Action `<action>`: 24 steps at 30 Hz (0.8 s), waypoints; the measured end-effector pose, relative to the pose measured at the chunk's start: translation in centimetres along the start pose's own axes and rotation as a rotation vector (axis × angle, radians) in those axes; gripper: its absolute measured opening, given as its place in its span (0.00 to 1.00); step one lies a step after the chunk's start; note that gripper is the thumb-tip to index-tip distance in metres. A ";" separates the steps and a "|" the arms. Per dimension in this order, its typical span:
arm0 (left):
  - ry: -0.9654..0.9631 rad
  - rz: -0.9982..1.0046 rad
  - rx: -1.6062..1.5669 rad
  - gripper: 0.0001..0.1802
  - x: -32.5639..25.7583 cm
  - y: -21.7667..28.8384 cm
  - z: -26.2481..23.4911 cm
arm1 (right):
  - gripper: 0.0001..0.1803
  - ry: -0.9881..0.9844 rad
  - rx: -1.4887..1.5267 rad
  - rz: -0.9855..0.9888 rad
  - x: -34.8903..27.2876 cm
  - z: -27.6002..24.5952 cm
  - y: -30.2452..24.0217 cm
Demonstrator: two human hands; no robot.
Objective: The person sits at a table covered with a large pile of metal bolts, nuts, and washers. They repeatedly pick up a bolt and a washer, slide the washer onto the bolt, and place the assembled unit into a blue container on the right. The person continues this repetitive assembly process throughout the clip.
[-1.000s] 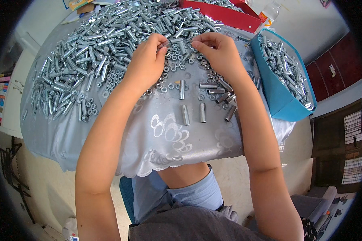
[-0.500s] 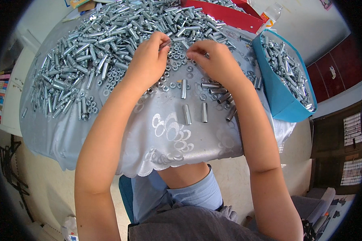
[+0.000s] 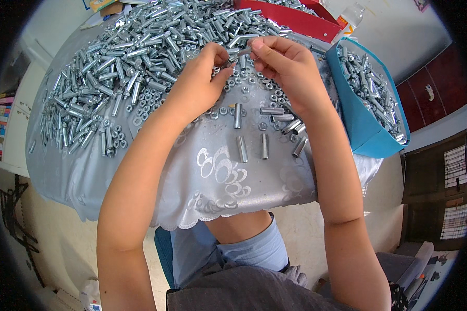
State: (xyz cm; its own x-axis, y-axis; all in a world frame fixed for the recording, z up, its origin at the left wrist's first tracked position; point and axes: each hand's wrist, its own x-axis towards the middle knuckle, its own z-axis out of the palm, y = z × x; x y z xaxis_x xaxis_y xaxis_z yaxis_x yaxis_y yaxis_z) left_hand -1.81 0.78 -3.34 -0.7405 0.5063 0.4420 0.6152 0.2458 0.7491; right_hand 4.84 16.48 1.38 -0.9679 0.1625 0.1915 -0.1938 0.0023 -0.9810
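Observation:
My left hand [image 3: 205, 78] is closed in a pinch over the near side of the metal heap, its fingertips around something too small to make out. Close by on the right, my right hand [image 3: 290, 70] pinches a slim grey metal piece [image 3: 245, 51] between thumb and forefinger; its exact kind is not clear. Below both hands, loose hex nuts [image 3: 223, 110] lie scattered on the cloth. Nearer to me are smooth metal sleeves [image 3: 242, 149], with several more sleeves [image 3: 282, 118] beside my right forearm.
A large heap of sleeve anchor bolts [image 3: 135, 57] covers the table's far and left parts. On the right stands a blue fabric bin [image 3: 360, 129] full of bolts. Behind are a red box [image 3: 290, 22] and a clear plastic bottle [image 3: 352, 16]. A grey patterned tablecloth [image 3: 192, 192] hangs over the front edge.
My right hand has lifted and turned, with the grey metal piece now visible in its fingers. My left hand has shifted slightly right, and more nuts show between the hands.

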 end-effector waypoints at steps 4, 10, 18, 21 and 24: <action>0.025 0.067 -0.024 0.15 0.0 0.3 0.0 | 0.12 -0.014 -0.016 -0.007 -0.1 0.3 0.0; 0.064 0.089 0.009 0.18 -0.2 1.1 -0.1 | 0.13 0.031 -0.137 -0.084 -0.2 0.7 0.3; 0.084 0.004 -0.438 0.13 0.6 1.5 -0.5 | 0.16 0.010 -0.216 -0.066 0.5 0.1 1.4; 0.137 -0.001 -0.627 0.13 0.7 1.9 -0.8 | 0.16 -0.053 -0.128 -0.006 -0.1 0.8 0.7; 0.130 0.016 -0.696 0.13 0.6 2.4 -1.0 | 0.15 -0.109 -0.127 0.003 -0.2 0.6 0.4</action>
State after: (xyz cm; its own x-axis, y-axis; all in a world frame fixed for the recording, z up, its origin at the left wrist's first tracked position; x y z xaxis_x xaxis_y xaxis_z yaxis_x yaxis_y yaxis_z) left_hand -0.98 0.88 -0.78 -0.7856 0.3920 0.4787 0.3429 -0.3682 0.8642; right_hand 4.83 15.91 0.95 -0.9813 0.0551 0.1842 -0.1761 0.1277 -0.9761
